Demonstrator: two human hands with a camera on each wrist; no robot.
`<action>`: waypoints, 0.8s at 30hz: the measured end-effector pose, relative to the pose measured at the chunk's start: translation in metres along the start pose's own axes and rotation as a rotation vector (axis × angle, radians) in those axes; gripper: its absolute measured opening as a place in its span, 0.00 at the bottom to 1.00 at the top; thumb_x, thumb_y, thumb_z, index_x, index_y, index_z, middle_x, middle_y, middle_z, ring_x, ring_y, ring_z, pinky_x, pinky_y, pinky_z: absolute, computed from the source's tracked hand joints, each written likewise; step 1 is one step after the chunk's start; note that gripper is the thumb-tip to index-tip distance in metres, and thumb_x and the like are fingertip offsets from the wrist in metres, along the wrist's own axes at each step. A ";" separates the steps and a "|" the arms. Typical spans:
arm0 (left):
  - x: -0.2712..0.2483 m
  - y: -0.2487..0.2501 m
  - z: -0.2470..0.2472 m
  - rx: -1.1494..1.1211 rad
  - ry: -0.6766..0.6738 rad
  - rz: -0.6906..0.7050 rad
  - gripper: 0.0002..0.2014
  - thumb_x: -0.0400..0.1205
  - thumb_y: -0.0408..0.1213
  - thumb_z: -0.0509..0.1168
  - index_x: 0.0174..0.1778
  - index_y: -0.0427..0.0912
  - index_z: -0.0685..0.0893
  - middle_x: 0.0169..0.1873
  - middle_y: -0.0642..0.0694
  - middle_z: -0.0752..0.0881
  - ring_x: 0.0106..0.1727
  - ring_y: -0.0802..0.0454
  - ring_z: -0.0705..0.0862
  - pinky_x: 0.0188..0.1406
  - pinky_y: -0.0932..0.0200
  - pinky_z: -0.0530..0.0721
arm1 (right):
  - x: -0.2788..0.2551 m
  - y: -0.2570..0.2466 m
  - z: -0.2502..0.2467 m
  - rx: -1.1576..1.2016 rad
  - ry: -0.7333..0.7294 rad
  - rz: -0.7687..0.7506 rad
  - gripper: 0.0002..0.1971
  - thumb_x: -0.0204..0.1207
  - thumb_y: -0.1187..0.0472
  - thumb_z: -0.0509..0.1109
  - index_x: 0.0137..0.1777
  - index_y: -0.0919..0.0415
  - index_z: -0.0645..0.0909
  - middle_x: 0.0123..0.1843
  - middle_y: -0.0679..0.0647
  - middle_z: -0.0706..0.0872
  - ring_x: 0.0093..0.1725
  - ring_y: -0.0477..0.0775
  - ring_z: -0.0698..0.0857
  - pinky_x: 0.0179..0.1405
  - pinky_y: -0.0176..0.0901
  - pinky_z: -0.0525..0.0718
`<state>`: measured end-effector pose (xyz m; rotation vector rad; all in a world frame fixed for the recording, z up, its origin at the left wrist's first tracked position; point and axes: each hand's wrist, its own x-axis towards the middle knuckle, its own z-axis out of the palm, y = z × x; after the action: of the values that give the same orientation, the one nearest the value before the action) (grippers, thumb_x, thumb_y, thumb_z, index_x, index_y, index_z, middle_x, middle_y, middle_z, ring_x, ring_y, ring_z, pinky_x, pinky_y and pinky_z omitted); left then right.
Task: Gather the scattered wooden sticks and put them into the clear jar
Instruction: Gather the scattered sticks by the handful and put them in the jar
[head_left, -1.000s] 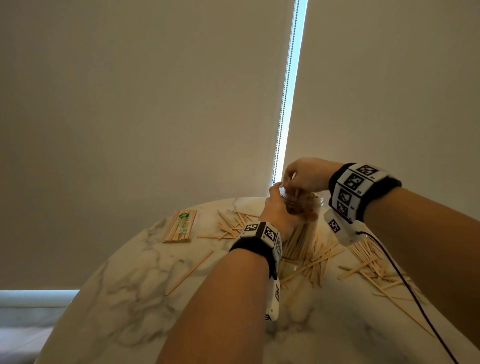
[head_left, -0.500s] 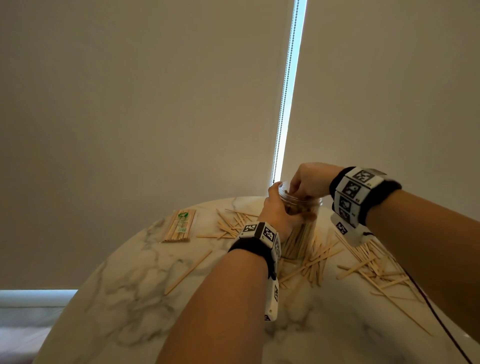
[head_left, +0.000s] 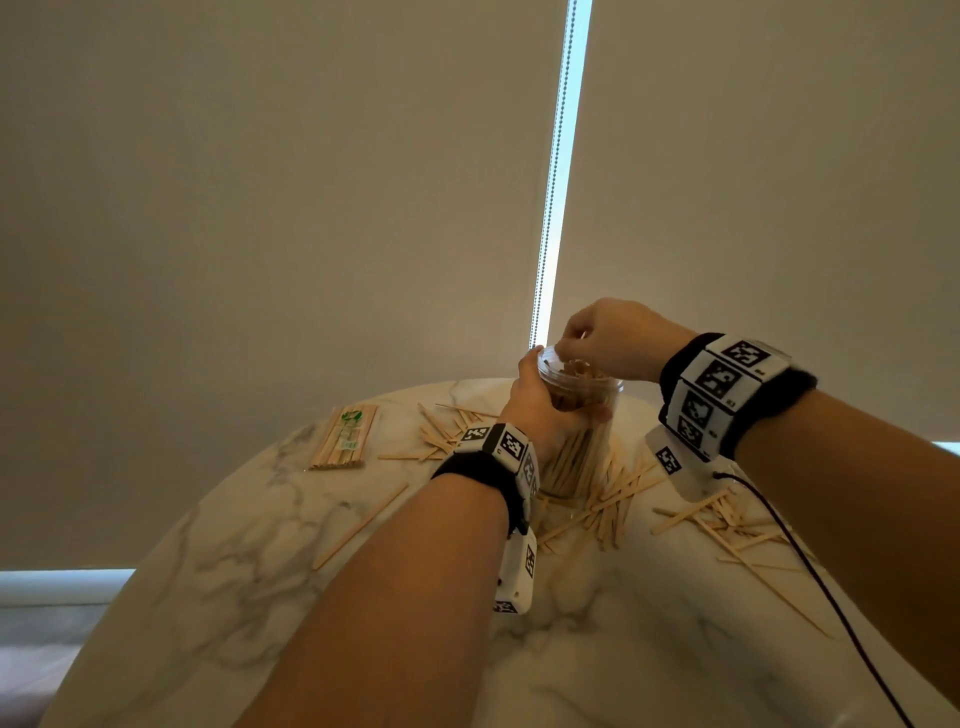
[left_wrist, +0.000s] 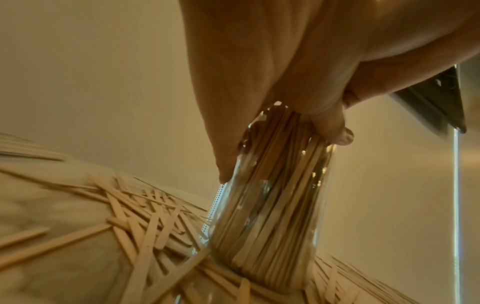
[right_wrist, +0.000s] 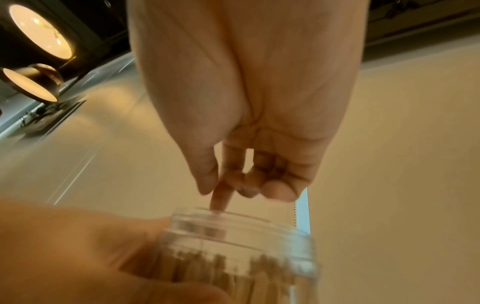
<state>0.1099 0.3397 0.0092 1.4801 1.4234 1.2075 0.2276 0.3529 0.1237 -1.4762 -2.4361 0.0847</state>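
Far out to the left of the left hand (head_left: 535, 410), a bundled pack of sticks (head_left: 344, 437) lies flat on the marble worktop (head_left: 218, 582); its wrapper carries a green mark, but no writing on it can be read. A single long stick (head_left: 361, 526) lies apart, nearer the person, left of the left forearm. Just left of the left hand sits a loose heap of wooden sticks (head_left: 441, 431).

The left hand reaches forward from a forearm wearing a black band with square black-and-white markers, and its fingers (left_wrist: 335, 127) and thumb curl round the upper part of the clear jar (head_left: 576, 441), gripping it just under the threaded neck. The jar stands upright on the worktop, packed with sticks standing on end, with more scattered sticks (left_wrist: 145, 230) touching its base.

The right hand (head_left: 613, 338) hovers over the open mouth of the jar, wrist bent downward, its fingers (right_wrist: 221, 193) bunched together and pointing into the opening; whether they pinch a stick cannot be told. A dark cable runs from the right wrist band.

Below and right of the right hand another spread of sticks (head_left: 727, 525) lies on the worktop. Behind both hands hang pale roller blinds (head_left: 260, 208) with a bright gap and a bead chain between them.
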 end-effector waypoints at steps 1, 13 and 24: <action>-0.003 0.005 -0.002 0.004 -0.012 -0.013 0.68 0.56 0.58 0.84 0.86 0.59 0.46 0.75 0.46 0.77 0.74 0.44 0.78 0.74 0.43 0.78 | -0.006 0.002 -0.002 0.041 0.056 0.020 0.13 0.82 0.53 0.66 0.49 0.58 0.89 0.47 0.52 0.90 0.40 0.46 0.84 0.32 0.37 0.75; -0.061 -0.006 -0.120 1.093 -0.108 -0.406 0.35 0.75 0.65 0.72 0.66 0.38 0.83 0.64 0.42 0.86 0.64 0.42 0.83 0.64 0.51 0.80 | -0.056 0.050 0.055 0.077 -0.396 0.491 0.14 0.86 0.63 0.60 0.40 0.65 0.80 0.32 0.56 0.83 0.27 0.53 0.81 0.27 0.40 0.79; -0.075 -0.030 -0.097 1.311 -0.229 -0.435 0.16 0.87 0.45 0.63 0.63 0.36 0.85 0.55 0.41 0.87 0.55 0.44 0.86 0.46 0.57 0.79 | -0.032 0.067 0.110 -0.239 -0.281 0.449 0.20 0.82 0.42 0.66 0.41 0.59 0.83 0.34 0.52 0.79 0.45 0.56 0.85 0.49 0.46 0.85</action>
<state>0.0134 0.2593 -0.0015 1.7958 2.3365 -0.3261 0.2682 0.3677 -0.0021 -2.2356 -2.3308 0.1033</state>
